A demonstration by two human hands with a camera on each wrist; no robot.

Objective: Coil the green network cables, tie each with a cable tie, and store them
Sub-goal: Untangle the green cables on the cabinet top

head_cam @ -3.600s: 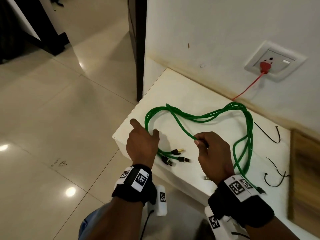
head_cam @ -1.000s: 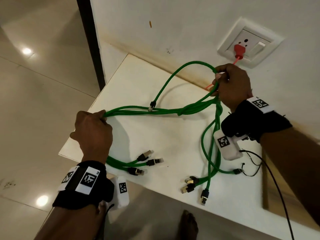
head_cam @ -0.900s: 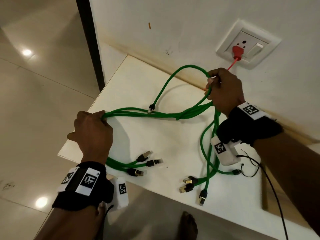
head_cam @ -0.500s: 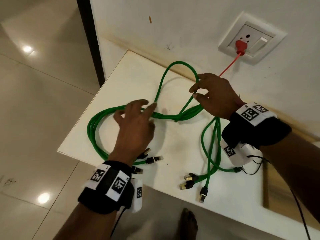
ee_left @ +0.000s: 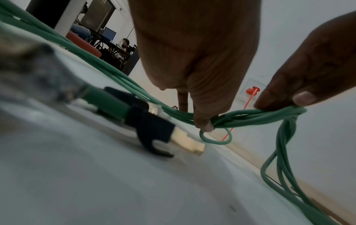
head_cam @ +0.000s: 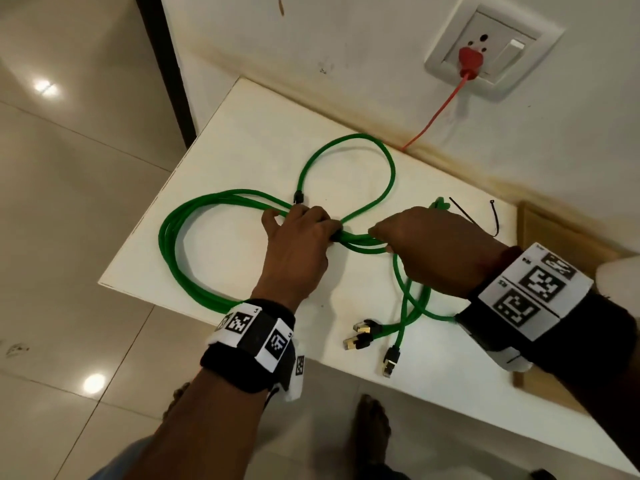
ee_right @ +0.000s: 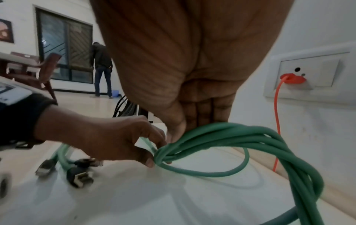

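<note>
Green cables (head_cam: 180, 258) looped on white table (head_cam: 242, 133), left to right: left hand (head_cam: 298, 251) pinches the bundle's crossing, right hand (head_cam: 436, 251) grips the strands beside it. Connectors (head_cam: 362, 336) lie near edge; black cable ties (head_cam: 493, 216) behind right hand, red plug (head_cam: 469, 62) in wall socket.

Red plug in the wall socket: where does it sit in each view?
Head: red plug top right, in the wall socket.
Left wrist: small, right of centre, behind the green cables.
Right wrist: right edge, mid-height.
Shared landmark: the socket.
</note>
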